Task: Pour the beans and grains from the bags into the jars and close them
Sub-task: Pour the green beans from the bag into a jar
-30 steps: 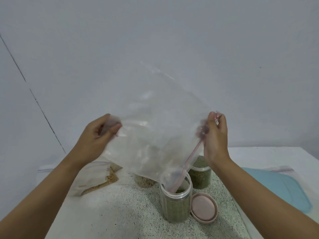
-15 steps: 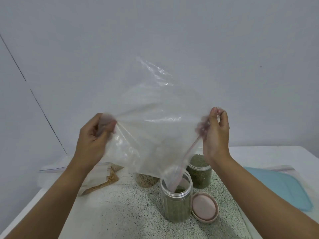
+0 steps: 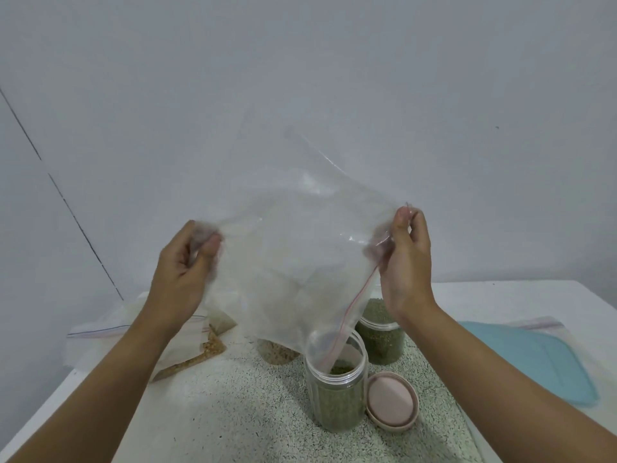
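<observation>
Fingers [image 3: 209, 244]: left hand [image 3: 182, 272] and right hand [image 3: 405, 262] each pinch a corner of the clear red-sealed plastic zip bag [image 3: 300, 262].
Bag: lowest corner dips inside the open clear jar of green beans [image 3: 337, 396].
Lid: round pink lid [image 3: 392, 401] just beside that jar.

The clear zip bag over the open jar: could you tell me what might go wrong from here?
The low corner of the clear plastic zip bag sits inside the open clear jar of green beans. Pulling it out sideways might tip the jar; shaking might scatter beans onto the speckled tabletop.
</observation>
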A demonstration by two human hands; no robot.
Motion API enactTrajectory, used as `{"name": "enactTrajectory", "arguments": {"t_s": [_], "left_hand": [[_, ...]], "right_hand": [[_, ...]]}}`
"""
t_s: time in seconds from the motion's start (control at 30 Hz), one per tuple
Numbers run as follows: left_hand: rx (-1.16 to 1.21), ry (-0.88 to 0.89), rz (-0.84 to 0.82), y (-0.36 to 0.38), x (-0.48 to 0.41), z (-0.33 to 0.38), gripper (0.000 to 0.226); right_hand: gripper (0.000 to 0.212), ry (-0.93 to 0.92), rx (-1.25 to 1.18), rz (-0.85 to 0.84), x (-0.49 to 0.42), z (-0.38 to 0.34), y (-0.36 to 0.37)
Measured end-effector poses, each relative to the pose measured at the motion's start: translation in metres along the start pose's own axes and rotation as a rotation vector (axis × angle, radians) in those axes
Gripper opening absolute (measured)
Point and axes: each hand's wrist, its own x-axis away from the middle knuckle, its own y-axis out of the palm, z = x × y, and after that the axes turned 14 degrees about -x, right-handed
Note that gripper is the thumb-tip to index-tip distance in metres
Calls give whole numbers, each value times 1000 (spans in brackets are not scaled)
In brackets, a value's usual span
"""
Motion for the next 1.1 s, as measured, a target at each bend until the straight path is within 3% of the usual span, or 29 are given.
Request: {"name": "enactTrajectory", "arguments": {"t_s": [0.13, 0.23, 0.33, 0.47, 0.5, 0.57, 0.63, 0.7, 0.8, 0.9, 1.0, 1.1], "left_hand": [[-47, 16, -72, 9, 3, 4, 14], [-86, 62, -122, 6, 2, -2, 30], [-48, 48, -78, 7, 0, 2, 34], [-111, 83, -157, 9, 0, 3, 19], [-119, 89, -152, 7, -3, 2, 15], [-71, 44, -41, 2, -9, 5, 15], [-79, 21, -9, -2, -12, 5, 20], [-138, 33, -88, -1, -8, 2, 19], [-111, 1, -104, 0, -1, -2, 16], [-144, 22, -163, -1, 2, -1, 16], [-63, -14, -43, -5, -1, -3, 18], [-117, -29, -116, -5, 0, -9, 22]], "right_hand": [[24, -1, 59, -81, 6, -3, 5], [22, 74, 159, -266, 10, 0, 5], [21, 34, 91, -162, 3, -6, 1], [24, 100, 209, -319, 7, -3, -1], [23, 82, 207, -293, 8, -3, 1], [24, -18, 225, -216, 5, -10, 1], [27, -65, 360, -336, 5, -13, -1], [29, -63, 452, -440, 9, -11, -5], [32, -69, 358, -306, 8, -16, -5], [30, -34, 346, -343, 8, -19, -1], [33, -72, 314, -294, 6, -18, -2], [32, -73, 332, -305, 0, -21, -4]]}}
